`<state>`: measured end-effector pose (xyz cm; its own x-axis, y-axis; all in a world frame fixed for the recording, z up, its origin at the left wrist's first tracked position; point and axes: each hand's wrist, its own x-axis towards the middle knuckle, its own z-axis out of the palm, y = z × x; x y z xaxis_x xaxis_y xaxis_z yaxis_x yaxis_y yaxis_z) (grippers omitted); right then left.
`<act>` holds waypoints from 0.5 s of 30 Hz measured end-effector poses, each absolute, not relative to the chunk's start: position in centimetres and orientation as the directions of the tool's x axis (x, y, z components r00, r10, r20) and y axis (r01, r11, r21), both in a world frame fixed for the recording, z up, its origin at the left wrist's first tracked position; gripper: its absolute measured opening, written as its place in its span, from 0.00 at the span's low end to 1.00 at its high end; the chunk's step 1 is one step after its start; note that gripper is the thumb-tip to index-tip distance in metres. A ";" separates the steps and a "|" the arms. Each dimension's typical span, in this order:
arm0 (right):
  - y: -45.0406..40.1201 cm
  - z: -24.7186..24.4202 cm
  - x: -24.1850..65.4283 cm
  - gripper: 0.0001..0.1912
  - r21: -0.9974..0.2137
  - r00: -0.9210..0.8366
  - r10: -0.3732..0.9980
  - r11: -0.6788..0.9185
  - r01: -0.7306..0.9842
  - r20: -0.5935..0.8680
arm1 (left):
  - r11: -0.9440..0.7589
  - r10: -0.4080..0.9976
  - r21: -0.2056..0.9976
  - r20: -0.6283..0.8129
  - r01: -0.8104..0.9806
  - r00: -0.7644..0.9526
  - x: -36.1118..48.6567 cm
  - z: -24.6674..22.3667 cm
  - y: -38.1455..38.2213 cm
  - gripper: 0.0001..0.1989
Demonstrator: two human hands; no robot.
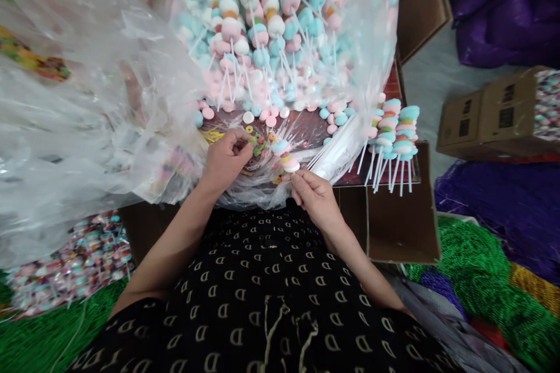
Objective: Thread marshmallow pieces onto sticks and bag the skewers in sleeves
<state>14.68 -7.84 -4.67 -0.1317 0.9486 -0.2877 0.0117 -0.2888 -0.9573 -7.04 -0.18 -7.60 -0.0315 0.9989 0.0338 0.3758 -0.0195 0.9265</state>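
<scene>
My right hand [312, 192] is closed on the stick of a marshmallow skewer [289, 163]. The skewer carries a few blue, white and pink pieces with small coloured rings between them and leans to the upper left. Across from it my left hand [230, 160] pinches at a small green gummy ring [254, 141], partly hidden by the fingertips. Several more gummy rings [261, 141] lie around those fingertips on clear plastic film [258, 195]. Loose pink and white marshmallow discs [271, 120] are just beyond the hands.
A clear bag of marshmallow skewers [271, 29] fills the far side. White sticks [330, 145] lie right of my hands, beside a bunch of assembled skewers [405, 131] at the table edge. Plastic bags [144, 87] cover the left. An open cardboard box [402, 221] is below right.
</scene>
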 end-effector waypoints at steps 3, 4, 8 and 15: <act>-8.0 -4.2 14.5 0.21 -0.960 -0.224 0.934 -0.272 0.066 -0.280 | 0.103 0.993 0.995 -0.101 0.014 -0.065 -6.7 -7.7 0.0 0.06; -8.0 -4.1 14.4 0.21 -0.960 -0.238 0.930 -0.268 0.079 -0.280 | 0.131 0.990 0.989 -0.135 -0.069 -0.051 -6.7 -7.6 0.1 0.06; -8.1 -4.5 14.1 0.19 -0.961 -0.233 0.932 -0.260 0.097 -0.276 | 0.183 0.983 0.952 -0.186 -0.246 0.012 -6.3 -7.5 0.0 0.10; -8.2 -5.0 14.2 0.18 -0.959 -0.168 0.958 -0.200 0.201 -0.235 | 0.115 0.990 0.959 -0.131 -0.260 -0.043 -5.2 -7.8 -0.5 0.12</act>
<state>14.20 -8.19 -4.96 -0.1677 0.9575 -0.2346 0.2011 -0.1997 -0.9590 -5.18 -0.46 -7.78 -0.0433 0.9905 -0.1306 -0.2602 0.1151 0.9587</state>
